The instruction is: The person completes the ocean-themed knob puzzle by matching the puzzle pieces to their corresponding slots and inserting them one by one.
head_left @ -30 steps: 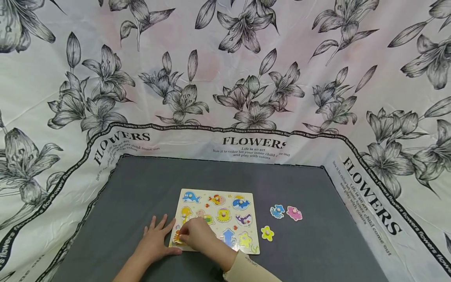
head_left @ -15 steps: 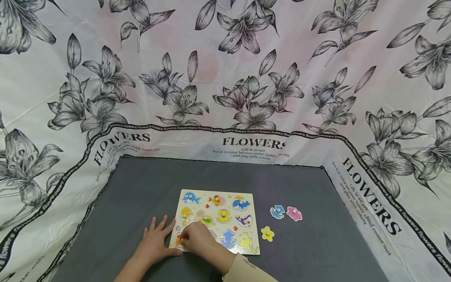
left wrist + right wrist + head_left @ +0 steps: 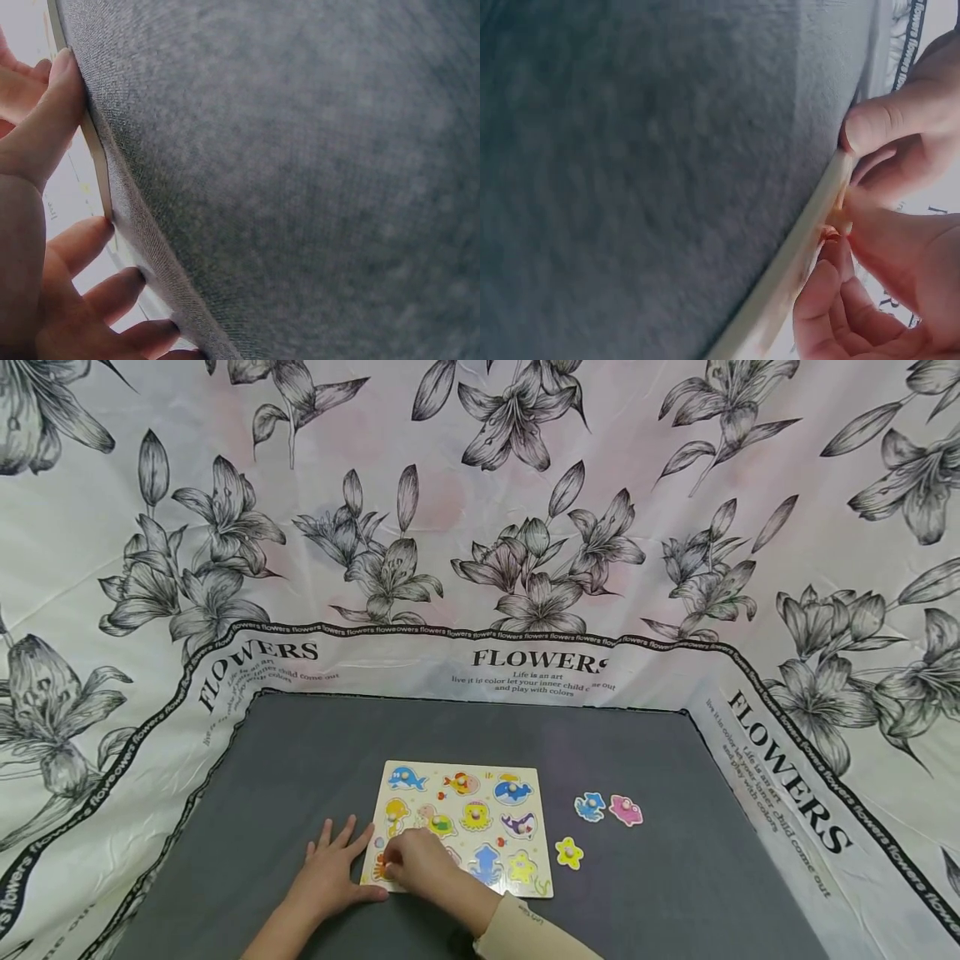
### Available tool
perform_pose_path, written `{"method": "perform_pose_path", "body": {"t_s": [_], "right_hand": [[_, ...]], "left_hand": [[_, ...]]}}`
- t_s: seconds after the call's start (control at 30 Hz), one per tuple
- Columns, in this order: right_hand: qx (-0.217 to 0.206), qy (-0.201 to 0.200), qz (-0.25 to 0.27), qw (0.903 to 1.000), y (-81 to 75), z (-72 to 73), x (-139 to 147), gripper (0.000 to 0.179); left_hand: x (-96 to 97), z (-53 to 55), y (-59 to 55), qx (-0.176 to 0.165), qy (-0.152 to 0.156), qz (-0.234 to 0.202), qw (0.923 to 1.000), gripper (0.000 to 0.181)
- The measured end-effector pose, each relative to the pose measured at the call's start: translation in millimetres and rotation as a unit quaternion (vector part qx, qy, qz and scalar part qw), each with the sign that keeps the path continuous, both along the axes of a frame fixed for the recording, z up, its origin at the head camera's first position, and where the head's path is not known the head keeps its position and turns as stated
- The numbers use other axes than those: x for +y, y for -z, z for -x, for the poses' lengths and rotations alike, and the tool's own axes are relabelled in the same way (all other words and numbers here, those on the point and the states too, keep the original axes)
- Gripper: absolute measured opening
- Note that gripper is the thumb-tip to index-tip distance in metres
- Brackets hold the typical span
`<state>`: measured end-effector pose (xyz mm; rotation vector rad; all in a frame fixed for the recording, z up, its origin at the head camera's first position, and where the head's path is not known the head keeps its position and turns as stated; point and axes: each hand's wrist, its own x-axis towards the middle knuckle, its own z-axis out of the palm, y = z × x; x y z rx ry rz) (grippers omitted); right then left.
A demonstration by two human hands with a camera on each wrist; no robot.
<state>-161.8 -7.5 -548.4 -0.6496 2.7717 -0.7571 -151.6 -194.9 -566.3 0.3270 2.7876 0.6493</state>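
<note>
A pale wooden puzzle board (image 3: 498,849) with sea-animal pictures lies on the dark table. My right hand (image 3: 429,862) is over its lower left corner, finger and thumb pinching the small knob (image 3: 840,220) of an orange crab-like puzzle piece (image 3: 378,867). The fingers partly cover this piece. At the board's left side, my left hand (image 3: 327,874) is spread, with its thumb at the near corner and fingertips by the left edge. In the left wrist view, the left thumb (image 3: 64,82) touches the board's rim.
Right of the board lie a blue piece (image 3: 590,807), a pink piece (image 3: 626,810) and a yellow star piece (image 3: 569,853). Several knobbed pieces sit in the board, such as a yellow octopus (image 3: 476,816). A flower-printed cloth (image 3: 540,610) stands behind the table (image 3: 315,735).
My right hand has shifted slightly rightward at the lower left of the board, still pinching the knob of the orange piece. The left hand and the loose pieces stay where they were.
</note>
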Motion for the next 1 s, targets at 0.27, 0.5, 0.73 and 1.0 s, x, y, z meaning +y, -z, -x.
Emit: {"method": "perform_pose_path", "body": {"t_s": [0.27, 0.5, 0.73, 1.0], "right_hand": [[0.065, 0.000, 0.019, 0.9977, -29.1, 2.4, 29, 0.009], [0.093, 0.042, 0.015, 0.9947, -51.2, -1.1, 57, 0.006], [0.103, 0.086, 0.036, 0.9903, -58.6, 3.8, 84, 0.008], [0.120, 0.124, 0.080, 0.9818, -60.2, 9.8, 126, 0.007]], "left_hand": [[9.2, 3.5, 2.0, 0.008, 0.003, -0.003, 1.0000, 0.113], [10.9, 3.1, 6.9, -0.001, -0.005, 0.003, 1.0000, 0.116], [9.4, 4.3, 6.6, -0.016, -0.006, 0.010, 0.9998, 0.118], [6.0, 2.1, 5.9, -0.016, -0.012, 0.012, 0.9997, 0.119]]}}
